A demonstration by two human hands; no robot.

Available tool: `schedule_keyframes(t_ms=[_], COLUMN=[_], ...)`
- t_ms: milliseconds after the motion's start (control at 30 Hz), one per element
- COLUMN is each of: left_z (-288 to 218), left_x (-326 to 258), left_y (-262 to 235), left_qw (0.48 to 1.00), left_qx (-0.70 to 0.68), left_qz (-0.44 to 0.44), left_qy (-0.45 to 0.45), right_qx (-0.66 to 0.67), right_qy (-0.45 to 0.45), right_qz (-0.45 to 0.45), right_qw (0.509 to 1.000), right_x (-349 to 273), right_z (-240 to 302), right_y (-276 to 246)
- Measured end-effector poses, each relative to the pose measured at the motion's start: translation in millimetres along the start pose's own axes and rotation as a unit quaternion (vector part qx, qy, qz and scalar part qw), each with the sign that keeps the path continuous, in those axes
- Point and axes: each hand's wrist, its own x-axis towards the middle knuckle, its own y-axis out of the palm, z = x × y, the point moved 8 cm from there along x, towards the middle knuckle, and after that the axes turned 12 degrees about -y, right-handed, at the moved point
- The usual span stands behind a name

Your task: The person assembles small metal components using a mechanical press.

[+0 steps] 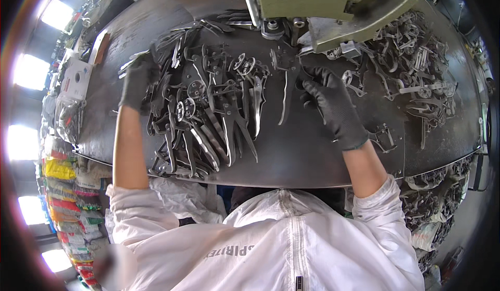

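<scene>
**Gloved fingers pinched on one blade pair under the press**

Pinched between the gloved fingers of the right hand [333,106] is the pivot end of a pair of metal blades [285,90], held just below the head of the green press [312,2]; the two thin curved blades hang toward the person, slightly parted, dull grey and unpolished, joined at a round pivot at the far end. Nearer the table edge, the dark metal table [291,161] lies bare below this piece. The left hand [138,80], also in a black glove, is curled down onto the far left edge of a heap of similar blade pairs [208,119]; whether anything is gripped there cannot be told. That heap is large and tangled, with round pivot discs showing among the blades. Beyond the right hand, a second heap of metal parts [416,72] is spread on the right of the table. Progress is judged as midway: one piece is at the press, a big heap is left on the left, and the right heap may be the finished lot, though this cannot be confirmed.
</scene>
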Motion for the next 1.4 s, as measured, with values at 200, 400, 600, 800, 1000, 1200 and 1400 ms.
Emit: schedule_keyframes(t_ms=[200,400,600,800,1000,1200,1400], left_z=[-58,-69,-82,-39,-6,-8,-27], left_x=[-74,-152,-202,-157,-123,-130,-138], left_y=[24,154,293,279,259,254,269], left_qw=[0.991,0.929,0.857,0.896,0.948,0.951,0.947], left_qx=[-0.077,-0.106,-0.095,0.266,0.202,-0.044,-0.067], left_qz=[0.051,0.353,0.506,0.333,0.233,0.302,0.315], left_qy=[0.099,-0.021,-0.034,0.125,-0.076,-0.045,0.003], right_qx=[-0.027,-0.005,0.029,-0.588,-0.503,-0.195,0.053], right_qy=[0.054,0.039,-0.096,-0.166,-0.02,-0.137,-0.001], right_qz=[-0.008,-0.041,-0.06,-0.002,-0.203,-0.097,-0.078], right_qw=[0.998,0.998,0.993,0.791,0.84,0.966,0.996], right_x=[-5,-7,-20,-112,-151,-70,1], right_z=[-19,-28,-9,35,36,57,12], right_y=[-13,-14,4,-80,-124,-46,-31])
